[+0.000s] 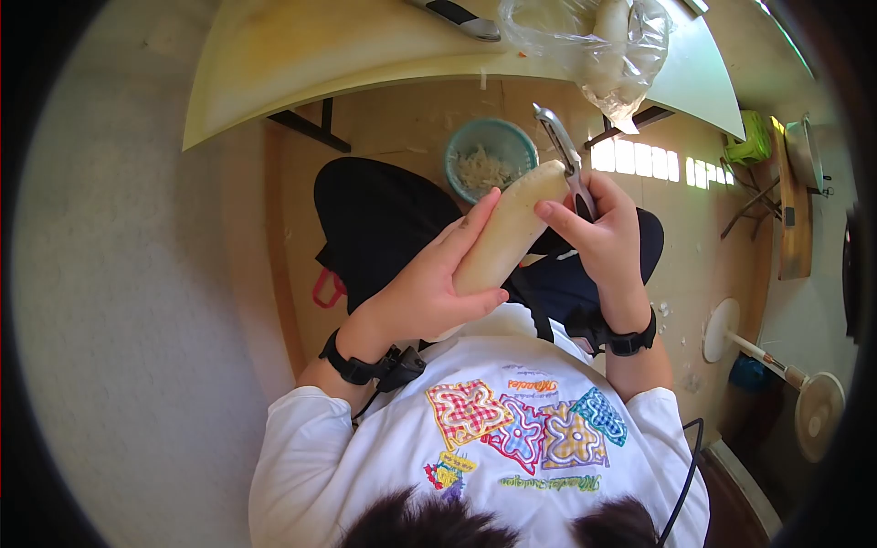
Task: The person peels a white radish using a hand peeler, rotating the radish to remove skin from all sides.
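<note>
A thick white daikon radish (505, 236) lies slantwise above my lap, its far end pointing up and to the right. My left hand (437, 276) is wrapped round its lower part, thumb on the near side and fingers along the far side. In my right hand (603, 228) is a metal peeler (565, 151) with a dark grip, its head pointing up and away beside the radish's far end. The right thumb rests against the radish. Below, on the floor between my legs, a light blue bowl (463, 137) holds pale peelings (484, 172).
A table (301, 64) spans the top of the view, bearing a knife (461, 18) and a clear plastic bag (621, 55) with white radishes inside. A white fan (818, 411) stands at the right, near a folded wooden table (791, 205). A green stool (749, 139) is behind.
</note>
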A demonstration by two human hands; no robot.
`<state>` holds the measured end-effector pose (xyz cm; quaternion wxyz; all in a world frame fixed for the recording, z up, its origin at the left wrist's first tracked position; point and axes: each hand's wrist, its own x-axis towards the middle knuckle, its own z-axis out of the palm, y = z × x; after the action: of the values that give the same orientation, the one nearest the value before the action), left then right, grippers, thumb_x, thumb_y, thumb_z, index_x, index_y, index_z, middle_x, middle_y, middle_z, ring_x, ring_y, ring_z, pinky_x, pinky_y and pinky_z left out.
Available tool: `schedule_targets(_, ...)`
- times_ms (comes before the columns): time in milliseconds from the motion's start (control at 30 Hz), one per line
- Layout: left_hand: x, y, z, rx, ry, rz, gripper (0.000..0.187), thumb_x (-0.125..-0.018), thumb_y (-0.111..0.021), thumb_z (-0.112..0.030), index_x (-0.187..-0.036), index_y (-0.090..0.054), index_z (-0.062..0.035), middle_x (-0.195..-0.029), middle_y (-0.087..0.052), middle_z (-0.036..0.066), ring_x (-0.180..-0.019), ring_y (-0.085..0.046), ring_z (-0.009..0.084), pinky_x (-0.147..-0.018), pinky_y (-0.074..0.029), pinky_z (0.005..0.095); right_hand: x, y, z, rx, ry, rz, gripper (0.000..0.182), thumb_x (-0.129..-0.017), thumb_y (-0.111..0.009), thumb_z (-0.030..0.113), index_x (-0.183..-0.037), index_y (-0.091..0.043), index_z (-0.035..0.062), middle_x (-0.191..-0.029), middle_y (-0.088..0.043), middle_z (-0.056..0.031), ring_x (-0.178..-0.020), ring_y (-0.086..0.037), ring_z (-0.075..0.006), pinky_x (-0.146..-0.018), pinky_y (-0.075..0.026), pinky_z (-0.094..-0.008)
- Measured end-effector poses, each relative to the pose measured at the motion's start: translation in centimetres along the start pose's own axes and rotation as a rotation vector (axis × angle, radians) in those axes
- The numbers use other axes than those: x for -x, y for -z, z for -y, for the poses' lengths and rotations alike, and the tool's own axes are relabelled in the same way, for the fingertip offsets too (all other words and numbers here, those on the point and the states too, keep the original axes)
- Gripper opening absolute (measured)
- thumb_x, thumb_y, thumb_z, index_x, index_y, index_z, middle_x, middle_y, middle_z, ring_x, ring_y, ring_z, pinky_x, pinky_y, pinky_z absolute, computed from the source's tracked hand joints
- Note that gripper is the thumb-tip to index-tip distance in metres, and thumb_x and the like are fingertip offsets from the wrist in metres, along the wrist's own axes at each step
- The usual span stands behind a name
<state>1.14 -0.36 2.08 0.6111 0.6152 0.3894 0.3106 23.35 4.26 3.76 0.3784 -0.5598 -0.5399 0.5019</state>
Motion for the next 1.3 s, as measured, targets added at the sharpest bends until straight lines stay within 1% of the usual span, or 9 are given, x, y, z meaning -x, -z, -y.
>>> schedule_targets(100,0.2,0.5,0.2,0.007,0.003,0.008,0.098,-0.081,-0.073,-0.008,-0.159,-0.012,-0.0098,-0.128,-0.051,0.014,-0.115,-0.052,0.0216,-0.102,-0.04,0.0328,0.0,0.0,-0.3,-0.239,-0.096,0.027,0.021,-0.084,-0.079,0.015,-0.087,-0.064,0.0004,-0.067,-0.054,0.007,-0.061,-0.045,-0.0002,-0.055,-0.035,-0.0174)
schedule_targets(300,0.3,1.2,0.4,0.093,0.024,0.013,0.099,-0.081,-0.074,-0.008,-0.159,-0.013,-0.0092,-0.13,-0.051,0.012,-0.114,-0.053,0.0179,-0.1,-0.042,0.0307,0.1,1.2,-1.1,-0.229,-0.092,-0.024,0.014,-0.088,-0.075,0.013,-0.087,-0.066,0.0018,-0.068,-0.051,0.009,-0.064,-0.04,0.0012,-0.057,-0.03,-0.0159)
schedule_targets(533,0.2,0.7,1.3,0.204,0.002,0.021,0.099,-0.081,-0.075,-0.009,-0.158,-0.012,-0.0077,-0.139,-0.048,0.013,-0.121,-0.05,0.0174,-0.104,-0.038,0.0309,-0.3,0.2,-0.8,-0.415,-0.224,0.032,0.013,-0.09,-0.072,0.011,-0.097,-0.065,0.0032,-0.067,-0.052,0.0088,-0.051,-0.035,0.0016,-0.045,-0.022,-0.0189)
schedule_targets(767,0.7,1.6,0.8,0.164,0.051,0.03,0.1,-0.081,-0.074,-0.009,-0.158,-0.011,-0.0074,-0.143,-0.044,0.014,-0.125,-0.048,0.0185,-0.106,-0.037,0.0314,-1.1,1.5,-0.8,-0.399,-0.04,-0.163,0.012,-0.09,-0.072,0.012,-0.094,-0.065,0.0036,-0.064,-0.048,0.0101,-0.051,-0.035,0.0021,-0.045,-0.021,-0.0188)
schedule_targets(833,1.0,1.5,1.3,0.196,0.054,-0.045,0.1,-0.081,-0.074,-0.009,-0.158,-0.01,-0.0062,-0.14,-0.047,0.013,-0.124,-0.049,0.0183,-0.106,-0.038,0.0317,-1.8,2.5,-0.9,-0.349,-0.015,-0.203,0.015,-0.09,-0.073,0.011,-0.101,-0.067,0.0026,-0.063,-0.044,0.0107,-0.052,-0.034,0.0019,-0.047,-0.02,-0.0188)
schedule_targets(933,1.1,1.3,2.5,0.405,0.099,-0.048,0.095,-0.081,-0.074,-0.009,-0.157,-0.016,-0.0033,-0.133,-0.052,0.011,-0.12,-0.052,0.0167,-0.104,-0.041,0.0317,-2.4,3.0,-1.0,0.121,0.119,-0.227,0.039,-0.086,-0.076,0.008,-0.123,-0.064,0.0014,-0.065,-0.04,0.0105,-0.057,-0.031,0.0005,-0.051,-0.021,-0.0193)
schedule_targets(1067,0.7,1.4,2.7,0.523,0.182,-0.006,0.088,-0.081,-0.075,-0.008,-0.153,-0.025,-0.0009,-0.127,-0.056,0.008,-0.115,-0.056,0.0151,-0.101,-0.044,0.032,-1.2,2.0,-0.9,0.008,0.122,-0.127,0.043,-0.087,-0.074,0.009,-0.127,-0.059,0.0005,-0.068,-0.045,0.0095,-0.058,-0.034,0.0004,-0.052,-0.023,-0.0188)
schedule_targets(1200,0.5,1.7,2.7,0.65,0.263,0.012,0.082,-0.078,-0.078,-0.006,-0.147,-0.034,-0.0012,-0.122,-0.057,0.008,-0.11,-0.058,0.0141,-0.096,-0.048,0.0325,1.1,1.9,-1.8,0.008,0.223,0.082,0.022,-0.094,-0.063,0.011,-0.111,-0.062,-0.003,-0.07,-0.054,0.0051,-0.06,-0.041,-0.0014,-0.053,-0.03,-0.0197)
schedule_targets(1300,0.2,1.8,2.4,0.603,0.23,0.017,0.084,-0.076,-0.08,-0.006,-0.146,-0.034,-0.0022,-0.121,-0.057,0.007,-0.11,-0.057,0.014,-0.095,-0.049,0.0319,2.1,1.2,0.1,0.267,0.27,0.228,0.014,-0.088,-0.071,0.01,-0.095,-0.067,-0.0012,-0.069,-0.061,-0.004,-0.058,-0.053,-0.0094,-0.054,-0.041,-0.024)
